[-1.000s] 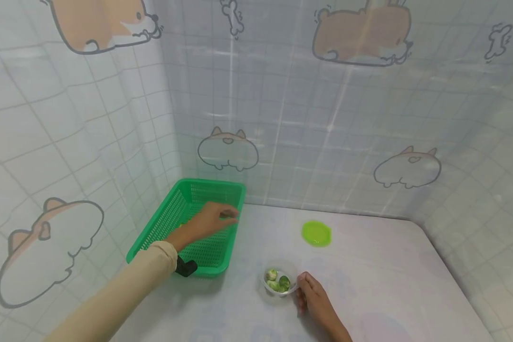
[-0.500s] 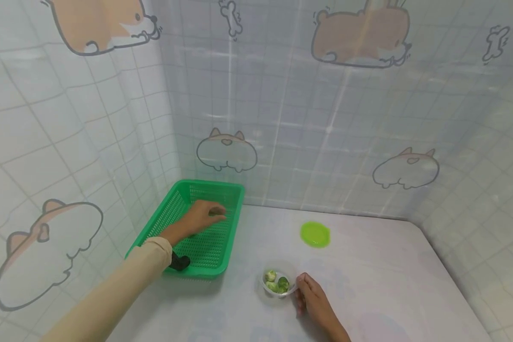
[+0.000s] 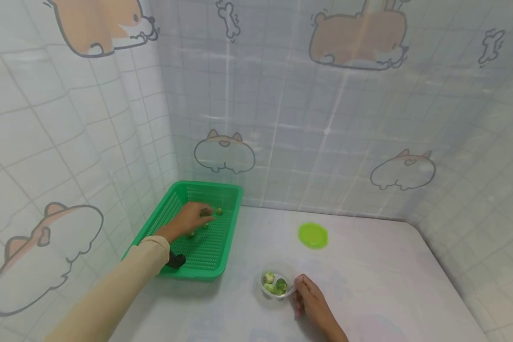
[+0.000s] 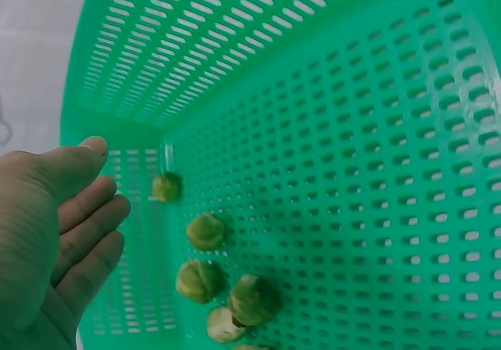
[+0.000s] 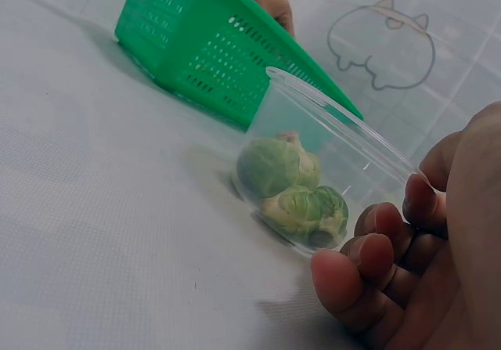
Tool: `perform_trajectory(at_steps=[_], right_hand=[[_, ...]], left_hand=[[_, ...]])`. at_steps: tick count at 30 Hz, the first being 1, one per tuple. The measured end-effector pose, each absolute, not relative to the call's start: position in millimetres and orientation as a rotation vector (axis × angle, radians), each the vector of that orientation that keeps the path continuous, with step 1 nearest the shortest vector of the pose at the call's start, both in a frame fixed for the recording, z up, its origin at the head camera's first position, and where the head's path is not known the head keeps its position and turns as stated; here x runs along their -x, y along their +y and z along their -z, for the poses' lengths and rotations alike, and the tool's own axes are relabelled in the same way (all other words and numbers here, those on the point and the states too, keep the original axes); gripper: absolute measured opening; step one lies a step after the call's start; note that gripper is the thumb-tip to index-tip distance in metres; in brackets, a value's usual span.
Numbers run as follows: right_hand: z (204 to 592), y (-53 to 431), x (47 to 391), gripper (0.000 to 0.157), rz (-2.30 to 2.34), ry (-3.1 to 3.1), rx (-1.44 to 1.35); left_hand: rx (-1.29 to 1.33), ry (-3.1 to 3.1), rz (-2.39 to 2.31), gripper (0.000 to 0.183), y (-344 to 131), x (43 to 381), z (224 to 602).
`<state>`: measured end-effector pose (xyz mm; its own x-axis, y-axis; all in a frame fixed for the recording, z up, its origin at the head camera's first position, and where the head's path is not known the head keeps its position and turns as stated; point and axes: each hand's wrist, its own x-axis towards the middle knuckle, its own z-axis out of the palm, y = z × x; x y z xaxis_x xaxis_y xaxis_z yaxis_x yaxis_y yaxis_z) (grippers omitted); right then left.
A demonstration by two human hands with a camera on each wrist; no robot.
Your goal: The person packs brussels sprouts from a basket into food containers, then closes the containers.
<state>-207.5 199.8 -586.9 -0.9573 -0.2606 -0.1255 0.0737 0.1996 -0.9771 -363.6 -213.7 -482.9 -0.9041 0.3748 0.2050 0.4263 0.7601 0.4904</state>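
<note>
My left hand [image 3: 189,219] hovers inside the green plastic basket [image 3: 233,228], fingers loosely bent and nothing between them. Below it, several Brussels sprouts [image 4: 199,280] lie along one end of the basket floor; part of the group is cut off by the left wrist view's lower edge. With thumb and fingers, my right hand [image 3: 315,304] pinches the rim of a small clear plastic tub [image 5: 376,162] on the white table. Inside that tub sit several more Brussels sprouts [image 5: 274,166], green with pale cut ends. The tub appears upright in the head view.
A round lime-green lid [image 3: 313,236] lies flat on the table [image 3: 367,275], behind the tub. Tile-patterned sheeting [image 3: 290,142] with cartoon dogs rises at the back and both sides. A black device [image 3: 176,260] is at my left wrist.
My left hand has drawn back leftward over the basket, bringing sprouts on its floor into sight. The right hand keeps its hold on the tub's rim.
</note>
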Motion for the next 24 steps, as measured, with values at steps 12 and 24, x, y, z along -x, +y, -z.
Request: perform_trajectory(at_steps=[12, 24], right_hand=[[587.0, 200.2, 209.5, 0.04, 1.826, 2.219, 0.171], [589.3, 201.7, 210.1, 0.038, 1.848, 2.195, 0.206]], left_hand=[[0.562, -2.952, 0.706, 0.032, -221.8, 374.3, 494.9], [0.493, -3.02, 0.555, 0.029, -219.4, 375.5, 505.5]])
